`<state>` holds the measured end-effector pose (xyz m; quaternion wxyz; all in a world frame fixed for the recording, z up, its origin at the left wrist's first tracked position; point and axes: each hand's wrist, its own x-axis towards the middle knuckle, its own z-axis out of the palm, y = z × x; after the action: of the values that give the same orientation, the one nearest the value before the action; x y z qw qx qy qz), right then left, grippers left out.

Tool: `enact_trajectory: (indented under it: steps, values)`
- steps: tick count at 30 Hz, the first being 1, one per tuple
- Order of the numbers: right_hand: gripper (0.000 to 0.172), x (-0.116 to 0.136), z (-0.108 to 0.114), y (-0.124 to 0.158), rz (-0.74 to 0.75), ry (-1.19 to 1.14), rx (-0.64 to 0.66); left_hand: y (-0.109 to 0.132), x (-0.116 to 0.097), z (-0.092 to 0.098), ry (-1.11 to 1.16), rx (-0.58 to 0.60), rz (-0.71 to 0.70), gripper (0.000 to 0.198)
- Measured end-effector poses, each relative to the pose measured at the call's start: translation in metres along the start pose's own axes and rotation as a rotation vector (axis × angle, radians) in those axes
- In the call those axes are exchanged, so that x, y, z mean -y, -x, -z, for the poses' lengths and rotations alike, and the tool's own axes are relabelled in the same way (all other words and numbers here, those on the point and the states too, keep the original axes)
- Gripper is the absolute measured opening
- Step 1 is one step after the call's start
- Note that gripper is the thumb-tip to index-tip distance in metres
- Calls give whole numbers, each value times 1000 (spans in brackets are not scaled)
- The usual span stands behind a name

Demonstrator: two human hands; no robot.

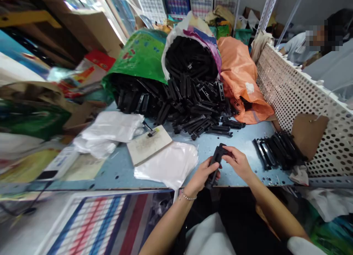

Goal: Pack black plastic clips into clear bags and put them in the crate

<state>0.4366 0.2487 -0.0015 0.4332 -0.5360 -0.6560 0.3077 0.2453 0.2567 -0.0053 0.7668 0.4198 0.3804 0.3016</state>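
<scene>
Your left hand (pixel 204 171) grips 1 black part (pixel 217 156), tilted over the worktop's (pixel 121 168) near edge; your right hand (pixel 237 162) pinches its upper end; the orange sack (pixel 238 62) behind bears 1 white label (pixel 249 87), any writing too small to read.

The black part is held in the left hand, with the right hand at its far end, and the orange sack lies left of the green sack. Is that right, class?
Not quite: the orange sack lies right of the green sack, as the head view shows. The black part is indeed held in the left hand, with the right hand at its far end.
</scene>
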Motion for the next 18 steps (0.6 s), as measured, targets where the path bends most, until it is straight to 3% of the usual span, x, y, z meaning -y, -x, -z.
enact_trajectory:
  steps: [3, 5, 7, 10, 12, 14, 18]
  values:
    - [34, -1, 15, -1, 287, 378, 45, 4, 1, 0, 16, 43, 42, 52]
    - [38, -1, 21, -8, 372, 578, 98, 7, 2, -2, -32, 54, 64, 52]
    - [42, -2, 23, -16, 297, 611, 133, 7, 4, -7, -90, 22, 41, 54]
    - [49, -7, 17, -21, -31, 337, 155, 2, 7, -14, -78, -91, -33, 56]
    - [52, -8, 8, -14, -148, 205, 195, -3, 6, -14, 27, -180, -63, 53]
    - [51, -7, -2, -1, -10, 286, 256, -8, 4, -11, 125, -260, -88, 51]
    - [42, 0, -20, 25, 497, 586, 321, -11, 1, -4, 210, -282, -78, 53]
